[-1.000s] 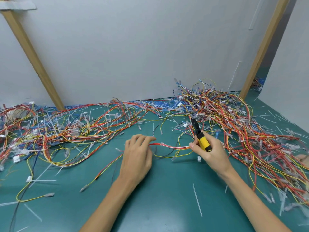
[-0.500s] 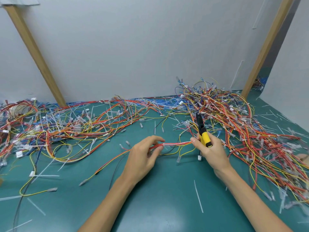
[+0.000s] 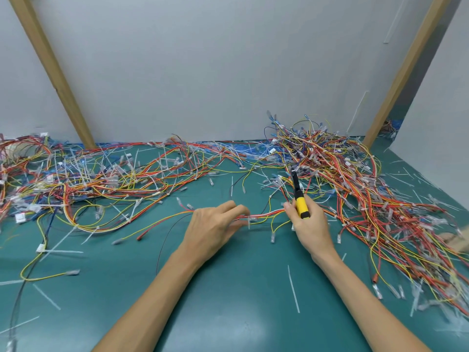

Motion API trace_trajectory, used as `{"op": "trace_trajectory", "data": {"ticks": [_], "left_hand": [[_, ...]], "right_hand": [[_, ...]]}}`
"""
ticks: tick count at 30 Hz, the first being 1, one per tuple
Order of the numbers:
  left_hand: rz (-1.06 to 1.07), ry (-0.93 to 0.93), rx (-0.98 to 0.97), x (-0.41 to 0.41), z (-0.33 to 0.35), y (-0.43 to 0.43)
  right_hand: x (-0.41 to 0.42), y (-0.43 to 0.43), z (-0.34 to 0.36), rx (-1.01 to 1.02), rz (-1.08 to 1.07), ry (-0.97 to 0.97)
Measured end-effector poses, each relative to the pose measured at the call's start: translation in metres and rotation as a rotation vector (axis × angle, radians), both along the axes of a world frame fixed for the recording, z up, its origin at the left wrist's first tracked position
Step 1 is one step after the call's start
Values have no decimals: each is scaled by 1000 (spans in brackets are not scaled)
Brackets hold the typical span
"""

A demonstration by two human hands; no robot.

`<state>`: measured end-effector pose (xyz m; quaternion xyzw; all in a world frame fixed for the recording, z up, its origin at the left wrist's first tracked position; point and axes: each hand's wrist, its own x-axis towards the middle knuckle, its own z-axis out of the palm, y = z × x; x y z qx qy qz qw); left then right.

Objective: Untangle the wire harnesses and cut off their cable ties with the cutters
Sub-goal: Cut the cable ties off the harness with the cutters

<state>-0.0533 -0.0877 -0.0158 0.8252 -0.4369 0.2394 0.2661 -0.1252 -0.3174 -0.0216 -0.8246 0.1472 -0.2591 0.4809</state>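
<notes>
**Both hands on one wire bundle, cutters raised**

A thin wire bundle (image 3: 266,215) of red, white and yellow strands stretches just above the middle of the dark green table top (image 3: 228,301), spanning the gap between the two hands. The left hand (image 3: 213,229) pinches its left part between thumb and curled fingers. Beyond that hand, loose red, yellow and black tails trail off to the left across the table. A small white cable tie (image 3: 250,221) sits on the bundle just right of the left fingertips, its tail hanging down.

The right hand (image 3: 311,224) is wrapped round the yellow handle of the black-nosed cutters (image 3: 300,203). The nose points up and away over the near edge of the large tangled heap of red, orange and yellow harnesses (image 3: 355,189) on the right. I cannot tell whether the blades are parted. The bundle's right end meets this hand's fingertips, just below the handle.

A second, flatter spread of harnesses (image 3: 88,179) covers the left and back of the table. A cut white tie strip (image 3: 294,288) lies alone between the forearms.
</notes>
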Motion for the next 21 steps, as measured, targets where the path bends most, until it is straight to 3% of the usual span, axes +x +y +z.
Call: {"op": "trace_trajectory", "data": {"ticks": [4,10,15,21], "left_hand": [[39,35,-70,3,-1,0],[-22,378,-209,10,-1,0],[22,560,-241,12,-5,0],[24,585,-298,13,-6,-1]], "right_hand": [[-1,4,-2,-125,-8,24],[-4,3,-3,-329,90,125],[-6,5,-2,-464,147,161],[-6,5,-4,-450,98,138]]}}
